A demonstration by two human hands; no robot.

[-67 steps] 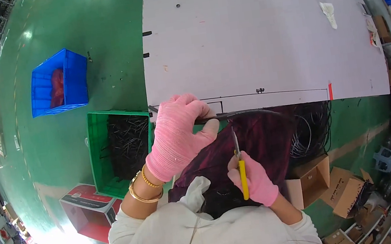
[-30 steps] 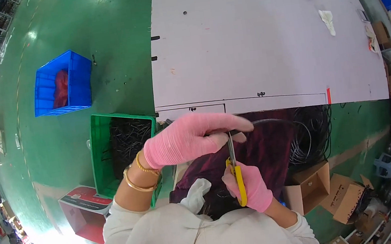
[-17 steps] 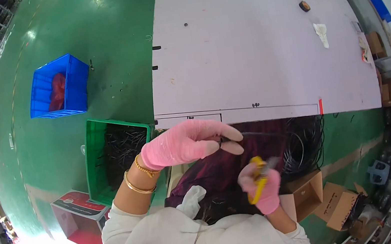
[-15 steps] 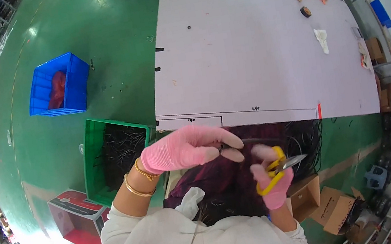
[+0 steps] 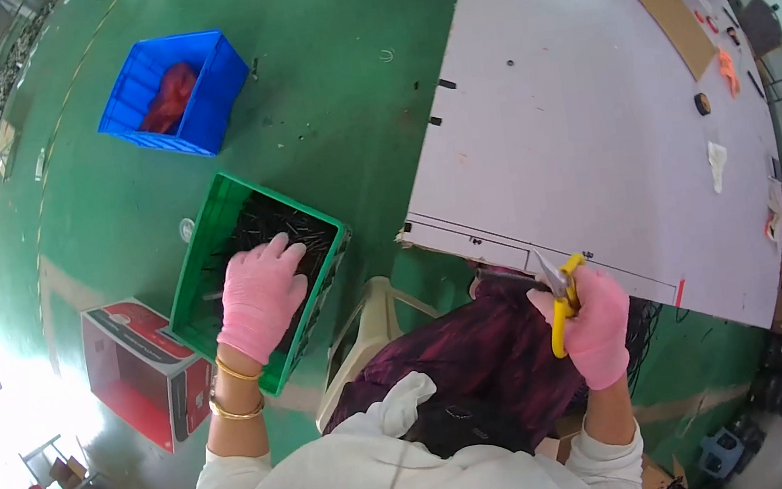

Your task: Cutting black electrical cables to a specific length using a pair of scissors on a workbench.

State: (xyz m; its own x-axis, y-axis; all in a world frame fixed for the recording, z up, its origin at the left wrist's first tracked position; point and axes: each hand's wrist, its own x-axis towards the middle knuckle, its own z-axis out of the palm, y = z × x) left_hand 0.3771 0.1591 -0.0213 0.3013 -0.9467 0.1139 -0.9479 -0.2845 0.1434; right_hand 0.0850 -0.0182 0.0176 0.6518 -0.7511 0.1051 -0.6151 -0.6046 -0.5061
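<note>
My left hand [image 5: 262, 297], in a pink glove with pale fingertips, reaches over the green crate [image 5: 187, 304] on my left. Its fingers are spread and nothing shows in them; the palm side is hidden. Beneath it, the crate holds a heap of short, thin black pieces [image 5: 285, 222] that look like cut tubing or cable. My right hand [image 5: 597, 323], gloved the same way, is closed around yellow-handled scissors [image 5: 566, 299]. Their metal blades point up and away, over the near edge of the white table [image 5: 584, 114].
Beyond the green crate stands a blue crate [image 5: 212, 94] with a red bag in it. A red and grey box [image 5: 132, 369] sits at far left. Under the table's near edge, black cables [image 5: 644, 333] hang. A cardboard strip [image 5: 659, 7] and a tape roll [image 5: 702, 104] lie on the table.
My left hand has moved from above my lap, where a thin black strand was at its fingertips, left to the green crate. Its fingers have spread. The scissors have turned to point upward. The view has shifted left.
</note>
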